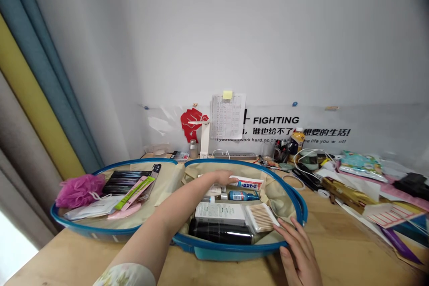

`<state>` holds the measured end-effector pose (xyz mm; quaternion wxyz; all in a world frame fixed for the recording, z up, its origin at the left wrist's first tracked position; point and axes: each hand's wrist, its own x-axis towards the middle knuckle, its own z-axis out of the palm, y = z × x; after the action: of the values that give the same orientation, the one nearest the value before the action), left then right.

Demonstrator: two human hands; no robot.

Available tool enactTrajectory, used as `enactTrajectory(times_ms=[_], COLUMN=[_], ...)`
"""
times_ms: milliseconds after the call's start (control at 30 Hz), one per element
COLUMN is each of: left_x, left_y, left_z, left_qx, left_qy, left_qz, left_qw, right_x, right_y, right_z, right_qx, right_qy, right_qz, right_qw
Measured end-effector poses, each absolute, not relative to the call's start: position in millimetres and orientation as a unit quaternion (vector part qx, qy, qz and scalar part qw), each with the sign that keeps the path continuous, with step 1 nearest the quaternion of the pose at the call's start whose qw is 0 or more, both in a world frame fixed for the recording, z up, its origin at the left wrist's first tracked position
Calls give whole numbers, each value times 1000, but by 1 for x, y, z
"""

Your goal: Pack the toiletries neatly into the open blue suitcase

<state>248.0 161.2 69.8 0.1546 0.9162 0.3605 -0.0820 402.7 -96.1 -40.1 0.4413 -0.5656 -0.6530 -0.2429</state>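
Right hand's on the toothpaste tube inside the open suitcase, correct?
No, that's the left hand. The head view shows it on the toothpaste tube inside the open suitcase. The right hand rests on the suitcase's blue rim.

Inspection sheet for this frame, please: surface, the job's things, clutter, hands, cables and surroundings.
Surface: light wooden desk.
Job's things: open blue-rimmed suitcase holding a toothpaste tube, blue bottle, cotton swab box and black bottle; pink bath puff in the other half.
Clutter: yellow-labelled drink bottle, patterned pouch.
Grippers: left hand reaches into the suitcase, at the end of the tube; right hand has its fingers on the rim, near the swab box.
Cables: white cable looped behind the suitcase.
Surroundings: "FIGHTING" wall poster, paper chart, blue and yellow curtains.
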Motion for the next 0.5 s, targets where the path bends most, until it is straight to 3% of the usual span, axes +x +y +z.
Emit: enactTrajectory(times_ms=[500], left_x=[262], left_y=[147], left_z=[62], left_qx=[927], left_qy=[357], left_qz=[-84], left_qw=[76], right_x=[407], right_y=[-93], right_z=[-44], right_qx=[-561], right_qy=[-661], right_qz=[-252], right_qw=[431])
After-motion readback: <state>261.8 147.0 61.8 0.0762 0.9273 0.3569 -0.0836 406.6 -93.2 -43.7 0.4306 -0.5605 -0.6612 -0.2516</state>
